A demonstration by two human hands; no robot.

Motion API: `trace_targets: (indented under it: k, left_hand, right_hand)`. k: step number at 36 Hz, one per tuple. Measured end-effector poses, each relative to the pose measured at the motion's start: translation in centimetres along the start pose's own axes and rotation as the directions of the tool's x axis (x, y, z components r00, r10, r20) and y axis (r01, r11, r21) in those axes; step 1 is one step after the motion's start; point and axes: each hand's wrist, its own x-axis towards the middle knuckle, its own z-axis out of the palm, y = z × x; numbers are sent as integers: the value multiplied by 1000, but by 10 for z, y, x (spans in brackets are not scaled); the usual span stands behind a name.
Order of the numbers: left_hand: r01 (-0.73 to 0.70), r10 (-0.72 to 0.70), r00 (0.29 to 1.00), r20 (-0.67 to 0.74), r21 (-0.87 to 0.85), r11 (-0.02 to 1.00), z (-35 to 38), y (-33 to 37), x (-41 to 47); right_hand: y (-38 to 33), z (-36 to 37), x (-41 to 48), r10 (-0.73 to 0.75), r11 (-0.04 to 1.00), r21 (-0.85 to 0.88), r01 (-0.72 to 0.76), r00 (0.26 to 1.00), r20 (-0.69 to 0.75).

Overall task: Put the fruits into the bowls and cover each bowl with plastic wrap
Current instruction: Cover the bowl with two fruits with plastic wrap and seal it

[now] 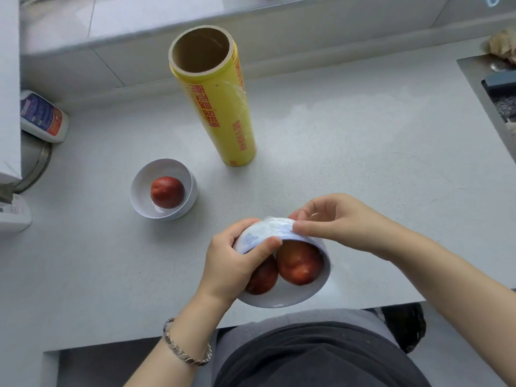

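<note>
Near bowl, holding two fruits, sits tilted at the surface edge; left hand grips its rim; right hand fingers pinch plastic wrap there; recommend stretching film taut before pressing down.

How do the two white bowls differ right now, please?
The near bowl holds two fruits; the far bowl holds one. The near bowl is tilted, held by the left hand and right hand, plastic wrap on its rim; the far bowl sits flat, uncovered. Both are white.
</note>
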Motion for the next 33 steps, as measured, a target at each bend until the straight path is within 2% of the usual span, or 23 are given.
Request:
trace_targets:
  k: [5, 10, 15, 21, 25, 28, 30, 33]
  left_hand:
    - [-10, 8, 1000, 24, 73, 997, -1, -2, -4]
    - [-27, 22, 998, 52, 95, 995, -7, -7, -9]
    - [-32, 25, 997, 67, 107, 994, -7, -7, -11]
    - [-48, 34, 995, 95, 144, 988, -7, -9, -12]
    - [-51, 33, 992, 125, 140, 989, -5, -9, -11]
    - [-43, 24, 991, 132, 141, 989, -4, -8, -10]
    - [-46, 22, 989, 147, 164, 985, -5, -9, -10]
    - [-62, 25, 985, 168, 217, 974, -7, -11, -10]
  right_hand:
    - [3, -2, 4, 68, 997, -32, -65, 992, 108]
    - [1, -7, 7, 117, 983, 140, -120, 993, 31]
    - [3, 1, 11, 203, 974, 91, -206, 978, 47]
    - [1, -5, 13, 343, 936, -12, -351, 910, 234]
    - [0, -5, 14, 309, 946, 1, -323, 907, 286]
    - [5, 1, 14, 202, 966, 117, -229, 957, 207]
    - [10, 7, 15, 109, 967, 223, -120, 992, 59]
    - [18, 15, 16, 28, 946, 323, 27, 986, -165]
